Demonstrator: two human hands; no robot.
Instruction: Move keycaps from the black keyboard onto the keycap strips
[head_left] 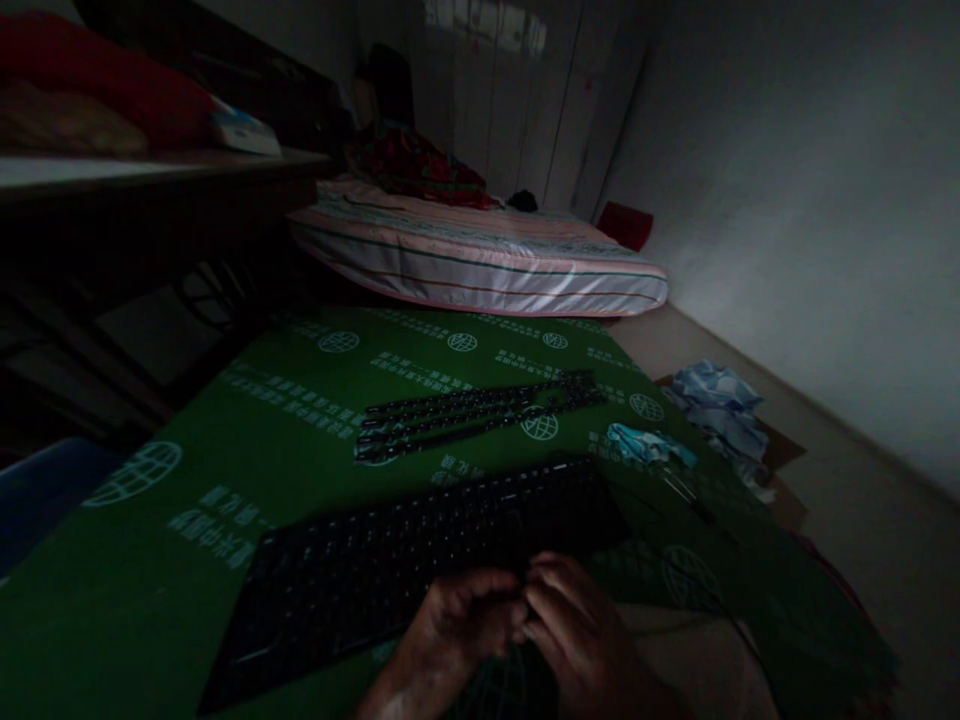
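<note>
Pinch: if my left hand (469,615) or right hand (574,615) slips in this dimness, anything small between them could drop and get lost.
Pose: both curled, fingertips meeting, wrists low; I can't tell whether they grasp something.
Keyboard (420,560): just beyond my knuckles, stretching leftward; a careless wrist could nudge it.
Rows of black keys (450,405): farther ahead.
Crumpled cloth (649,443): ahead, rightward of my right hand.
</note>
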